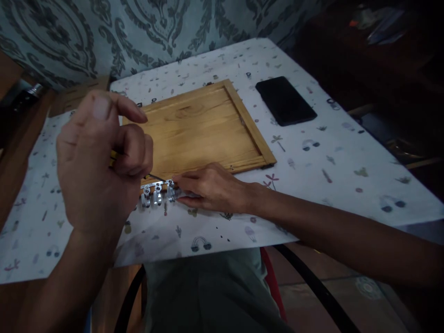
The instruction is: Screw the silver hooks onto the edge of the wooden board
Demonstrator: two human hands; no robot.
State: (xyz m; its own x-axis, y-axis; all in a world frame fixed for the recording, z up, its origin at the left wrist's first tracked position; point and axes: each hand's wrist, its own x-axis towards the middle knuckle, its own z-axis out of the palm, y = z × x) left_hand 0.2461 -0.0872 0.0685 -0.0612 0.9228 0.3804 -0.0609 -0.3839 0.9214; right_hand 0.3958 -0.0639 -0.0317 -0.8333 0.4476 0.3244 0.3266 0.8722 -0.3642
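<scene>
My left hand point(104, 152) is closed around a screwdriver point(113, 157); a bit of its yellow and black handle shows between palm and fingers. The thin dark shaft runs right, its tip at a metal hook rail point(158, 187). This silvery rail with several hooks lies along the near edge of a framed wooden board point(194, 129). My right hand point(215, 188) holds the rail's right end against that edge, thumb and fingers around it. Those fingers cover the rail's right part, and my left hand hides the board's near left corner.
A black smartphone point(286, 101) lies to the right of the board on a white patterned tablecloth point(333, 152). Brown cardboard point(79, 95) is at the back left, by the patterned wall. The table's front edge runs just above my lap.
</scene>
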